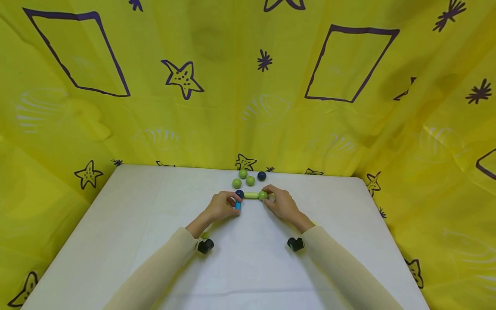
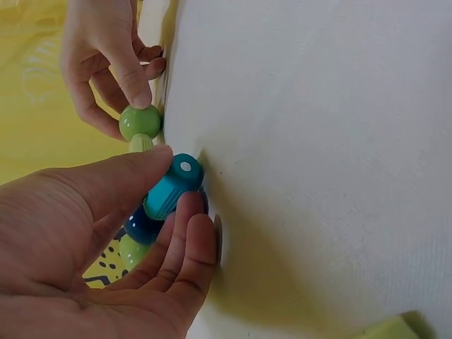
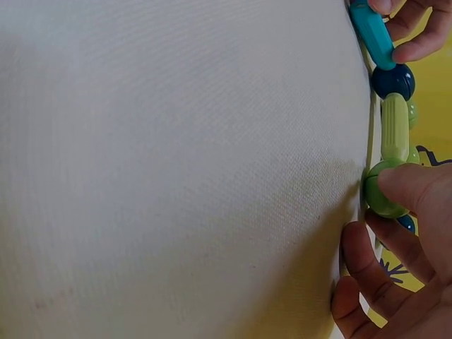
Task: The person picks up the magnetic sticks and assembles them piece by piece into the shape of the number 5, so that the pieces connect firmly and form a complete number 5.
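Here's the left grip [image 1: 224, 205], thumb and fingers pinching the blue rod [image 1: 238, 206] near the bench's [image 1: 135, 241] far edge. Across from it, the right grip [image 1: 281, 202] has thumb and index finger on the green ball [image 1: 263, 195]. Between them runs the lime rod [image 1: 251, 195], from green ball to navy ball [image 1: 239, 193], and the blue rod angles off the navy one, towards the person. Fingers cover that joint from the head; the right wrist view shows rod and navy ball meeting, though the rod's other end is cut off there. Does a left finger touch the navy ball too? Can't tell. Just beyond: three loose balls, all green [image 1: 243, 174], plus a dark ball [image 1: 261, 175]; the wrist views mostly hide these. And a green piece [image 1: 205, 235], half behind the left wrist, corner only in the left wrist view, shape unclear.
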{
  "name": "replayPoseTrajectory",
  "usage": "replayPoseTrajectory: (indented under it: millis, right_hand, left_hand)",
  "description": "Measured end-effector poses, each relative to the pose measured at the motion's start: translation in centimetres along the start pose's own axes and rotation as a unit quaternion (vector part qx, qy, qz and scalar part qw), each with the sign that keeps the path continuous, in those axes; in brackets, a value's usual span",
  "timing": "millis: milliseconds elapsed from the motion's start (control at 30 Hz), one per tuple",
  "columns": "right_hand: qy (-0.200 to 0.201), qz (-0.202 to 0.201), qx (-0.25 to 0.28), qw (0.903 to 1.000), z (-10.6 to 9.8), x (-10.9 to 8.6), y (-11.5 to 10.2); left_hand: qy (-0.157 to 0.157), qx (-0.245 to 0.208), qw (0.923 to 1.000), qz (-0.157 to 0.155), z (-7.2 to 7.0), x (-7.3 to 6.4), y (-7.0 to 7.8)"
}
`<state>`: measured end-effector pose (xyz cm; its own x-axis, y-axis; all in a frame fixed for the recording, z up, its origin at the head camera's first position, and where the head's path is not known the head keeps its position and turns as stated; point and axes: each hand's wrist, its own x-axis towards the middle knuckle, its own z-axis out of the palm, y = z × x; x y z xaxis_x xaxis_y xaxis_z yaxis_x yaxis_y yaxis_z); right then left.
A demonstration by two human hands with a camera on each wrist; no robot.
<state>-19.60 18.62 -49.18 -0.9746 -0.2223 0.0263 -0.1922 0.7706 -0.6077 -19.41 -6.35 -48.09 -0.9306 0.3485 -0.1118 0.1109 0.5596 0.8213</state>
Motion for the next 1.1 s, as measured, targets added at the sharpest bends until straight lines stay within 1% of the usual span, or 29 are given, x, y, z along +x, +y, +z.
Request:
replayPoseTrajectory:
  millis: [233, 367, 467, 533, 600, 700, 767, 833, 967, 1100]
  right_hand:
    - [-0.004, 0.002, 0.002, 1.0000, 0.0, 0.1, 0.2]
    - [-0.003, 0.002, 0.003, 1.0000, 0.0, 0.1, 0.3]
    - [-0.002, -0.001, 0.003, 1.0000, 0.0, 0.1, 0.3]
    - [-0.001, -0.001, 0.005, 1.0000, 0.0, 0.0, 0.3]
    - [0.001, 0.000, 0.004, 1.0000, 0.0, 0.0, 0.4]
    - [0.002, 0.002, 0.006, 1.0000, 0.1, 0.0, 0.3]
    - [0.002, 0.004, 0.005, 1.0000, 0.1, 0.0, 0.4]
    - [0.001, 0.006, 0.006, 1.0000, 0.2, 0.0, 0.4]
    - [0.001, 0.008, 0.005, 1.0000, 0.2, -0.1, 0.4]
    - [0.004, 0.008, 0.002, 1.0000, 0.2, -0.1, 0.3]
  left_hand:
    - [-0.026, -0.004, 0.9996, 0.003, -0.7, -0.2, -0.3]
    - [-0.034, 0.001, 0.9994, 0.005, -1.1, -0.4, -0.4]
    - [-0.037, 0.000, 0.9992, 0.016, -1.3, -0.6, -0.6]
    - [-0.033, -0.002, 0.9990, 0.031, -1.5, -0.8, -0.6]
    - [-0.019, 0.003, 0.9986, 0.050, -1.6, -1.0, -0.8]
    - [0.017, 0.015, 0.9968, 0.076, -1.6, -0.9, -1.2]
    - [0.043, 0.026, 0.9949, 0.088, -1.7, -0.6, -1.5]
    - [0.065, 0.034, 0.9930, 0.093, -1.8, -0.2, -1.7]
    - [0.100, 0.042, 0.9901, 0.088, -2.1, 0.8, -1.7]
    - [0.121, 0.034, 0.9902, 0.062, -2.3, 2.0, -1.3]
